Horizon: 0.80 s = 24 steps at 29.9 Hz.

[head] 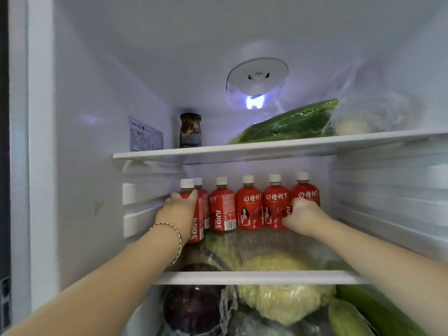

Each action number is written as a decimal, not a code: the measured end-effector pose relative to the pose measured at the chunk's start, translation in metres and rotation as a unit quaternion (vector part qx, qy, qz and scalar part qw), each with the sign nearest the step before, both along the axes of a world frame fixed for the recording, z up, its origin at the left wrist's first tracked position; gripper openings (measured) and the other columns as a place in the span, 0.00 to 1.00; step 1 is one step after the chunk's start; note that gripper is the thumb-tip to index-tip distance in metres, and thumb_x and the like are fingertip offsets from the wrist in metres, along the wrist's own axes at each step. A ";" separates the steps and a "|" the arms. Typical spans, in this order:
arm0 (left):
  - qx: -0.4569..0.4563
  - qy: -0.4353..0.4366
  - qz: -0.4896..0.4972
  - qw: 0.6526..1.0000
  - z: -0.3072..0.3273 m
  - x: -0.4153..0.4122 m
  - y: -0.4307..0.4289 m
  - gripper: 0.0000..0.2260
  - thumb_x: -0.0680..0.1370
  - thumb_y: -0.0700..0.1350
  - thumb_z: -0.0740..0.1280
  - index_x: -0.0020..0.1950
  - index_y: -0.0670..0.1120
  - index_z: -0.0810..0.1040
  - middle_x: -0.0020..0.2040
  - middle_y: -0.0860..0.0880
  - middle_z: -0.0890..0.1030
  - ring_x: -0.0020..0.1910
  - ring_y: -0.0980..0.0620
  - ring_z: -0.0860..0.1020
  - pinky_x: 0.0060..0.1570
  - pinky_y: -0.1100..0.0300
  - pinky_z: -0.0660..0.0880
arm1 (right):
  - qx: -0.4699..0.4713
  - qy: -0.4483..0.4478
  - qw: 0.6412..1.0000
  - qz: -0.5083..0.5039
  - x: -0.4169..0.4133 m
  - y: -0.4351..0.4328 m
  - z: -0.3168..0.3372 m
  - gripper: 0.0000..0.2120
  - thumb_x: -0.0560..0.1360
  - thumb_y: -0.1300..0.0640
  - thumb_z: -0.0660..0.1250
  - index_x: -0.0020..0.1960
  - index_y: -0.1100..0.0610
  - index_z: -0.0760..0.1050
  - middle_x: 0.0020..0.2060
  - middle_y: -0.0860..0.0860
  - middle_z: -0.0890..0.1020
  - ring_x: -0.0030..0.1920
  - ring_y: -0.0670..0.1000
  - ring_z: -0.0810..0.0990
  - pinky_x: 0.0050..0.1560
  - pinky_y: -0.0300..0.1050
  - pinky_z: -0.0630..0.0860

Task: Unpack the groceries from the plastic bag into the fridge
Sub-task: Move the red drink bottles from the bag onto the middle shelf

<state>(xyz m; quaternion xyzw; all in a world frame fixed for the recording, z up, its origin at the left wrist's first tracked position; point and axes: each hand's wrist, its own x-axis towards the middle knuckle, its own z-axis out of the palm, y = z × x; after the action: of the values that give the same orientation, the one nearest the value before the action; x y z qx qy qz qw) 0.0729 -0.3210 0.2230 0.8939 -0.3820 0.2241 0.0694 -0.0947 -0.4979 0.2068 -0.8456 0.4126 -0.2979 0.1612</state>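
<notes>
Red plastic white-capped juice bottles (249, 204) line the middle glass shelf (254, 277) at frame centre. Left hand (180, 210) curls its fingers (178, 197) round the leftmost bottle (196, 226), right hand (303, 214) round the rightmost bottle (305, 191). Likely squaring the row; next, release gently.

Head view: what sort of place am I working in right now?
Most likely the inside of a household fridge: white shelves under an interior light, a row of red juice bottles with the left hand and right hand each gripping one, and vegetables below.
</notes>
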 end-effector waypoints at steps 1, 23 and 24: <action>0.004 -0.007 0.004 1.000 -0.001 0.004 -0.002 0.32 0.78 0.41 0.63 0.76 0.53 0.48 0.65 0.38 0.66 0.64 0.40 0.70 0.62 0.49 0.71 | -0.010 0.008 0.999 0.040 0.002 0.011 -0.001 0.13 0.73 0.57 0.67 0.56 0.60 0.75 0.52 0.56 0.79 0.51 0.55 0.79 0.51 0.43 0.76; 0.020 0.018 0.006 1.000 -0.001 -0.097 0.096 0.13 0.78 0.48 0.61 0.57 0.43 0.78 0.55 0.45 0.80 0.55 0.44 0.78 0.50 0.57 0.73 | -0.101 0.077 0.936 0.328 -0.022 0.144 0.002 0.07 0.74 0.59 0.65 0.47 0.57 0.82 0.48 0.49 0.82 0.49 0.49 0.79 0.51 0.44 0.76; 0.016 0.036 0.024 0.999 -0.006 -0.109 0.112 0.13 0.78 0.48 0.61 0.57 0.43 0.78 0.55 0.45 0.80 0.55 0.44 0.77 0.52 0.56 0.73 | -0.102 0.078 0.926 0.355 -0.024 0.155 -0.002 0.07 0.74 0.58 0.65 0.47 0.56 0.82 0.47 0.49 0.83 0.49 0.49 0.80 0.51 0.45 0.77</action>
<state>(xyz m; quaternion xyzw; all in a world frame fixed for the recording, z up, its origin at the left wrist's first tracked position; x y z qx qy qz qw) -0.0366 -0.2086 0.2166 0.9114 -0.3611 0.1869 0.0634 -0.1188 -0.3430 0.2045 -0.9690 0.0645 -0.1953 0.1366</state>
